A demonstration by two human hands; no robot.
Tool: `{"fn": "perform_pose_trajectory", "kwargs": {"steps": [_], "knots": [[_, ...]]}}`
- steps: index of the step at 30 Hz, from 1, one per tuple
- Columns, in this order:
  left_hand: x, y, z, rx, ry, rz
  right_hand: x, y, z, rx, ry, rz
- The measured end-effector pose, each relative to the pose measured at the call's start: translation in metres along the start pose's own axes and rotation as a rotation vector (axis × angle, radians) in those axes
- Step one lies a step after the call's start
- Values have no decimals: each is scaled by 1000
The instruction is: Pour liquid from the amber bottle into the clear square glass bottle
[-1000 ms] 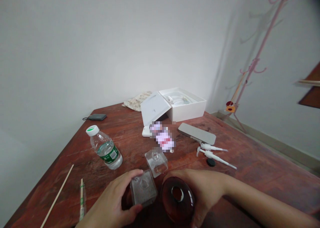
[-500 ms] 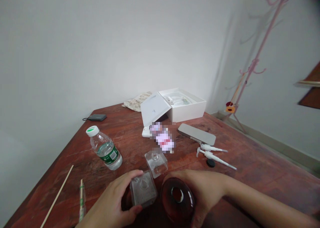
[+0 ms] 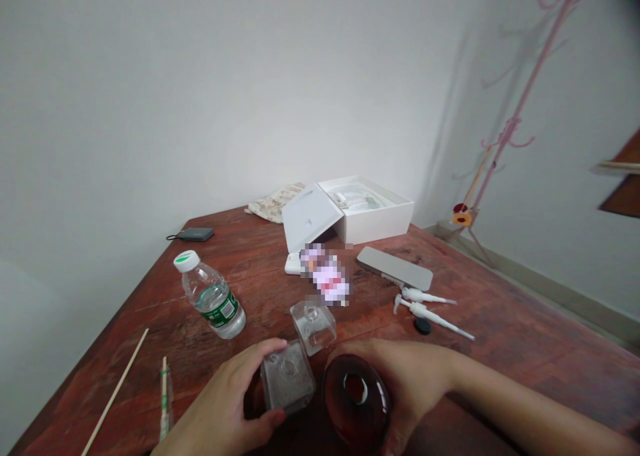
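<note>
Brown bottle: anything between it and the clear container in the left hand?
Nothing visible does: a narrow gap separates the brown bottle from the clear container; the other clear container sits farther back.

Brown bottle (image 3: 353,417), base out of sight

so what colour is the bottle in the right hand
The bottle is dark reddish brown; the head view shows it.

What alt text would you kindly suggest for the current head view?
A left hand holds a clear boxy container and a right hand a glossy rounded brown bottle with an open mouth, at a reddish wooden table. Beyond them lie two white plastic pumps and an open white box.
</note>
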State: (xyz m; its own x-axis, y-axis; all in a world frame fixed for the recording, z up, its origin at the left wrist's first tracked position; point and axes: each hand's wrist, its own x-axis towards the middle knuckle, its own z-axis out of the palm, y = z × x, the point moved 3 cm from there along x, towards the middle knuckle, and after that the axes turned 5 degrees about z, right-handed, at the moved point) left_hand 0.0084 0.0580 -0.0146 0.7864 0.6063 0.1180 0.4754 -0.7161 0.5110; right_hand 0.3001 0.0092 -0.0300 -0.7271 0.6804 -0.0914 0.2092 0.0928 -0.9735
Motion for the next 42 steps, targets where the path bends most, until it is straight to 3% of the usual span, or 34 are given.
{"fn": "perform_pose_trajectory", "kwargs": {"steps": [20, 42], "knots": [[2, 4, -2, -37, -75, -111, -3, -2, -1, -6, 3, 14], [2, 3, 0, -21, -46, -79, -3, -4, -1, 7, 5, 26]]}}
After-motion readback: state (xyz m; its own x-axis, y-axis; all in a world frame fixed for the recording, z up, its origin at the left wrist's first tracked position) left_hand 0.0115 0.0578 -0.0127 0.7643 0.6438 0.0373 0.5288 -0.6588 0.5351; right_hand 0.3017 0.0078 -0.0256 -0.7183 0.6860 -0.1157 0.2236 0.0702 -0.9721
